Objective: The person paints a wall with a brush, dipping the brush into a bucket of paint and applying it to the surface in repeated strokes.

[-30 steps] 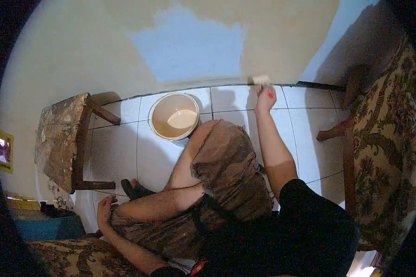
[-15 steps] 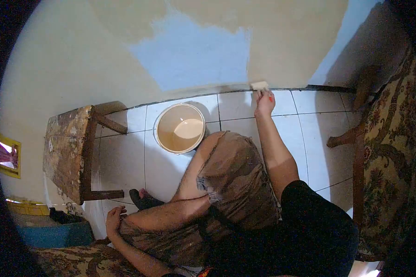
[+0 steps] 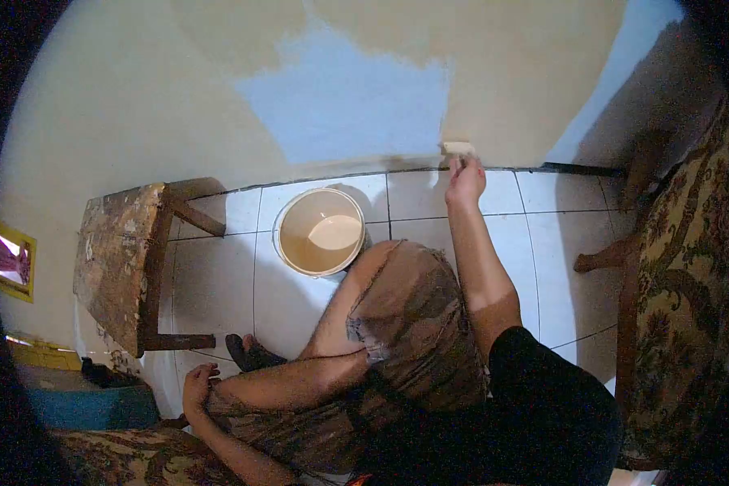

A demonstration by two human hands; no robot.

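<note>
Bare floor tiles (image 3: 559,235) lie open right of the right hand (image 3: 465,180) and its brush (image 3: 458,148), up to the armchair (image 3: 680,267) leg. Leftward the paint bucket (image 3: 320,232) stands near, the raised knee (image 3: 405,283) just behind it. A wooden stool (image 3: 117,259) blocks the far left; the wall (image 3: 138,121) closes ahead.

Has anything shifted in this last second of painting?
The right hand slid the brush slightly left along the foot of the wall, toward the blue patch. The handle's red tip no longer shows. The left hand, bucket and stool stayed put.
</note>
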